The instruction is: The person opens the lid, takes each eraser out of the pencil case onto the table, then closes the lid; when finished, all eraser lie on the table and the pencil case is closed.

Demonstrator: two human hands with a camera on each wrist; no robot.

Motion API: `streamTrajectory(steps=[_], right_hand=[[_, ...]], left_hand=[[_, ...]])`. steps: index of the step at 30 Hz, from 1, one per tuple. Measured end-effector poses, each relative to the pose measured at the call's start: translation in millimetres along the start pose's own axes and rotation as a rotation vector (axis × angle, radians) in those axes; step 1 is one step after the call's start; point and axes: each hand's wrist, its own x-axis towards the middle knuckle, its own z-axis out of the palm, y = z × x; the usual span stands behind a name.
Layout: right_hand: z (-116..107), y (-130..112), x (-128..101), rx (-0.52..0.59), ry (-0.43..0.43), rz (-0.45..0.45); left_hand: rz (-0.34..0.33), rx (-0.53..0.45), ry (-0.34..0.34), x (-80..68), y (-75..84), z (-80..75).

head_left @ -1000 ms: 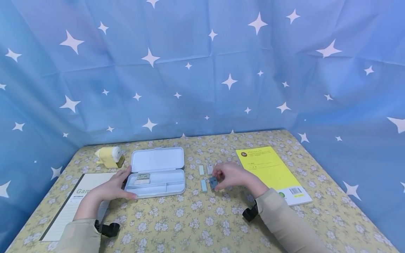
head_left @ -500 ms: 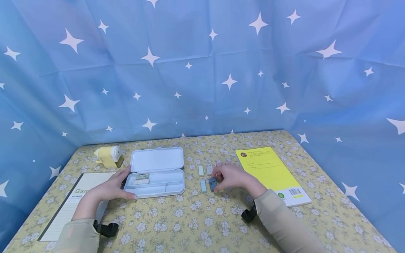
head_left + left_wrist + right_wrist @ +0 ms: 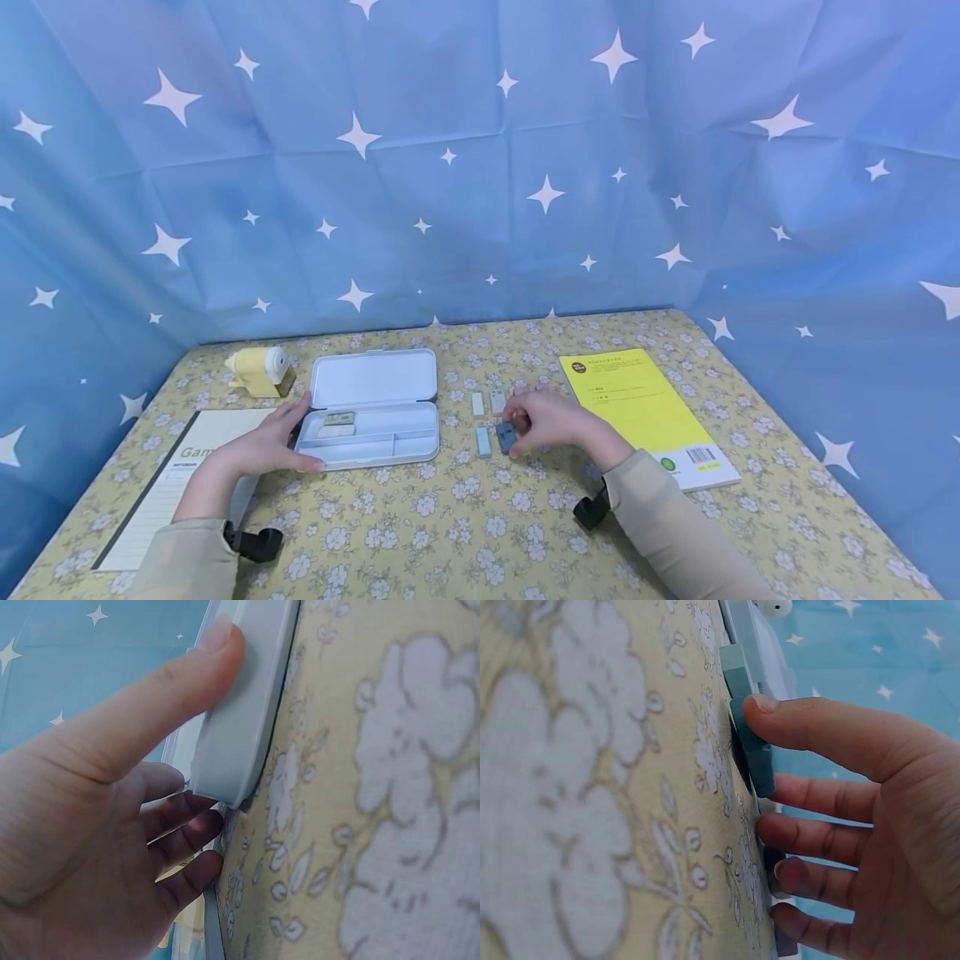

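An open white pencil case (image 3: 416, 448) stands left of the middle, its lid leaning back. My left hand (image 3: 258, 446) holds its left end, thumb along the front wall and fingers behind the corner. In the case's back compartment lies a sleeved eraser (image 3: 337, 427). My right hand (image 3: 551, 421) pinches a small dark blue block (image 3: 506, 437), low at the tabletop. In the right wrist view the thumb lies on this block (image 3: 756, 750), the index finger at its other end. Beside it are a light blue block (image 3: 483, 442), a pale green block (image 3: 477, 405) and a grey-white block (image 3: 497, 402).
A yellow pencil sharpener with a crank (image 3: 258, 372) stands at the back left. A notebook (image 3: 161, 508) lies partly under my left forearm. On the right, a yellow book (image 3: 637, 404) lies beyond my right wrist. A starry blue curtain (image 3: 480, 167) hangs behind the flowered tablecloth (image 3: 420, 542).
Both hands stay in nearly the same places. The dark blue block shifts and turns very slightly between the right fingers. The pencil case stays put.
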Motion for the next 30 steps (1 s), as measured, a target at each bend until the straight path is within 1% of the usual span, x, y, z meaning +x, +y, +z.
streamTrajectory(steps=[5, 10, 14, 19, 23, 30], right_hand=[[-1, -1, 0, 0.040, -0.011, 0.005], [-10, -5, 2, 0.092, -0.033, 0.011], [-16, -14, 12, 0.087, -0.050, -0.034], [-20, -32, 43, 0.042, -0.102, -0.133], [-19, -50, 73, 0.038, -0.158, -0.172], [-13, -80, 123, 0.026, -0.227, -0.241]], left_hand=[[-0.003, -0.003, 0.003, -1.0, -0.1, -0.5], [0.003, -0.012, -0.003, -0.3, 0.1, -0.8], [0.014, -0.022, -0.006, 0.2, 0.4, 0.7], [0.000, -0.033, -0.016, -1.1, 0.0, 1.5], [-0.009, -0.030, -0.013, -1.4, 0.3, 1.4], [-0.008, -0.033, -0.009, -1.2, -0.7, 1.0]])
